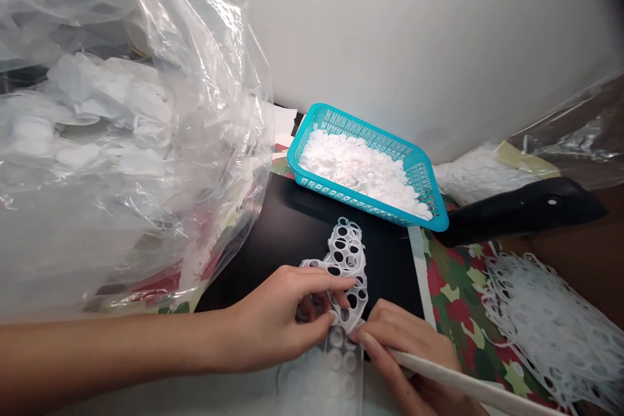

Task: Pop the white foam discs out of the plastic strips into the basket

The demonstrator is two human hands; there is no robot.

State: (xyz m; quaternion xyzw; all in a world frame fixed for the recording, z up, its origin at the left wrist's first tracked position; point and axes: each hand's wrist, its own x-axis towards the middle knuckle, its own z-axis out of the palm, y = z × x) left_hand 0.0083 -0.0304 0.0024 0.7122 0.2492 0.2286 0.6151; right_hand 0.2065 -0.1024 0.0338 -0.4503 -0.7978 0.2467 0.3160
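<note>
My left hand (283, 318) pinches a white punched-out web (347, 259) full of round holes, peeling it up from a white sheet of round discs (336, 364) lying on a black mat (292, 234). My right hand (404, 351) presses its fingertips on the sheet's edge beside the web, and its curled fingers grip a thin white stick (468, 387) that runs off to the lower right.
A turquoise basket (424, 175) heaped with white discs stands beyond the mat. A big clear plastic bag (121, 130) of white parts fills the left. A pile of used white webs (550, 325) lies right, on a camouflage cloth (453, 292). A black handle-like object (517, 208) lies behind.
</note>
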